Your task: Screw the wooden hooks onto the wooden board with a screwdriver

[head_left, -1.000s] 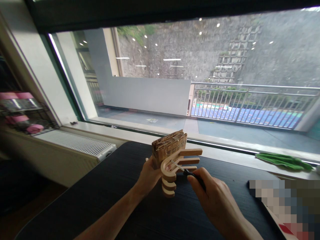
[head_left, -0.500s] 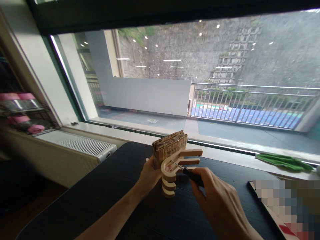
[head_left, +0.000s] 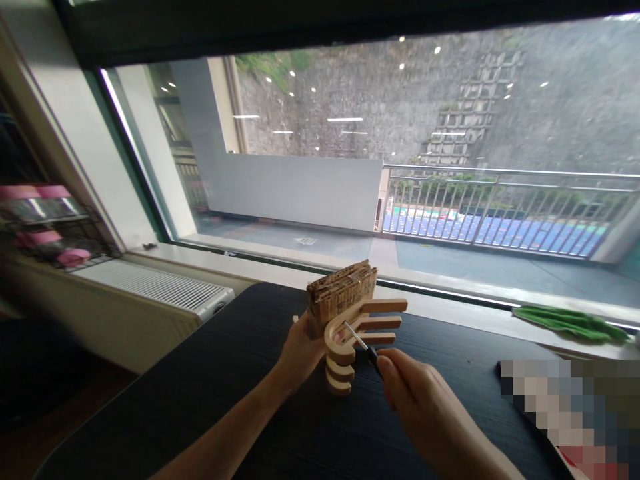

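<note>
My left hand (head_left: 301,347) is closed around a block of stacked cardboard (head_left: 345,291) and the wooden hook pieces beside it, above the dark table. Those pale hook pieces (head_left: 383,306) are stacked with gaps between them; each has a straight arm pointing right and a curved end at the lower left. My right hand (head_left: 417,387) grips the black handle of a screwdriver (head_left: 371,357). Its metal shaft slants up and left, with the tip at the inner side of the top hook piece. Whether a screw sits under the tip is too small to see.
The black table (head_left: 220,373) spreads beneath both hands. A green cloth (head_left: 570,324) lies on the windowsill at right. A blurred-out flat object (head_left: 565,400) rests at the table's right. Left stand a white radiator (head_left: 150,287) and a rack with pink-lidded containers (head_left: 45,207).
My right hand has turned on the screwdriver and dropped slightly, so the handle now points more steeply down. The hook pieces and cardboard have shifted barely to the right.
</note>
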`<act>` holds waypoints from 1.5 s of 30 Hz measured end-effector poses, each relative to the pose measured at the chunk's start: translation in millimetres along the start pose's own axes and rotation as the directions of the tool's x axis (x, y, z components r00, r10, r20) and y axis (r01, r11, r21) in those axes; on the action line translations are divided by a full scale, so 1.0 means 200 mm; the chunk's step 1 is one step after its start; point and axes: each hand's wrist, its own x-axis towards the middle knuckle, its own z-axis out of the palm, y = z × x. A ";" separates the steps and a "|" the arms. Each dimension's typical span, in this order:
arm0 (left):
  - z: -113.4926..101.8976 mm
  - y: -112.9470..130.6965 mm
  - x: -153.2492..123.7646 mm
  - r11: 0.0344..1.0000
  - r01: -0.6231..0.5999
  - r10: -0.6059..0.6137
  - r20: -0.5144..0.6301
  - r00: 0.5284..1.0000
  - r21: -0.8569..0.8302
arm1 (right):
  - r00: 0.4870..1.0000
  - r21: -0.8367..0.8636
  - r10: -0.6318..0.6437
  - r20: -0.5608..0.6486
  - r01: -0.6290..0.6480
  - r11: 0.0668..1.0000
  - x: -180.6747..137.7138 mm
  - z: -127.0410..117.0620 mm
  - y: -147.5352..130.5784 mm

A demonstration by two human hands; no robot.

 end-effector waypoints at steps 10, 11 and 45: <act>-0.07 0.04 0.03 0.987 0.072 -0.070 0.014 0.997 -0.146 | 0.962 0.518 0.179 0.207 -0.263 0.814 0.01 -0.19 0.14; -0.07 0.04 0.02 0.978 0.120 -0.113 0.049 0.992 -0.173 | 0.962 0.479 0.224 0.155 -0.271 0.835 -0.01 -0.21 0.17; 0.09 0.04 -0.09 0.818 0.575 -0.489 0.507 0.710 -0.016 | 0.936 0.439 0.283 -0.209 -0.169 0.883 -0.07 -0.18 0.22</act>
